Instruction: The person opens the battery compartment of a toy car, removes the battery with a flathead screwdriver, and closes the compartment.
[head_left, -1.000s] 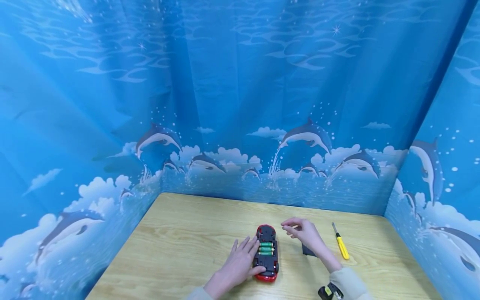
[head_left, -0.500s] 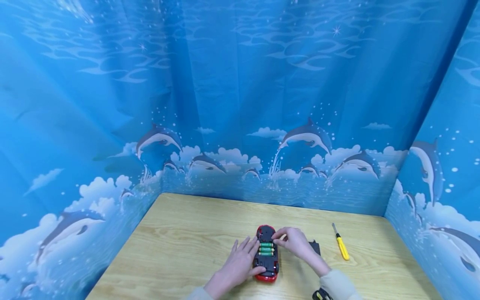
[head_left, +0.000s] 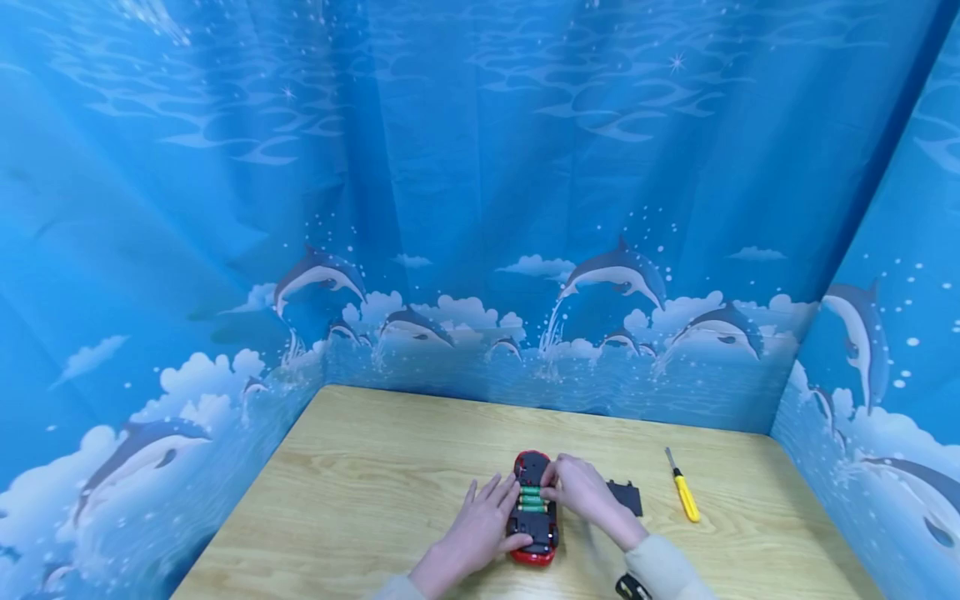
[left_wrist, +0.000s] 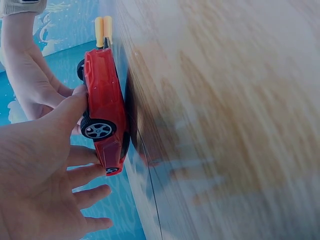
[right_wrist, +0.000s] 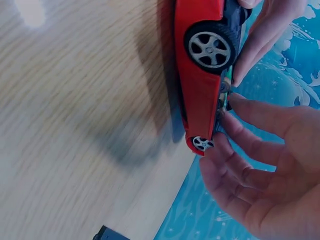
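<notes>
A red toy car (head_left: 534,559) lies upside down on the table, its black underside facing up. Green batteries (head_left: 531,500) sit side by side in its uncovered compartment. My left hand (head_left: 480,523) rests along the car's left side with fingers stretched out; in the left wrist view its thumb lies on the underside. My right hand (head_left: 583,490) reaches in from the right, thumb and fingertips bent at the batteries. In the right wrist view the right hand's thumb (right_wrist: 250,109) is at the compartment edge; I cannot tell whether it pinches a battery.
A black battery cover (head_left: 628,499) lies on the wooden table (head_left: 360,483) just right of the right hand. Farther right is a screwdriver (head_left: 686,498) with a yellow handle. Blue dolphin-print curtains (head_left: 465,208) enclose the table's back and sides.
My right hand has moved left and down from beside the car to the batteries, exposing the black cover. The left hand and the car have stayed in place.
</notes>
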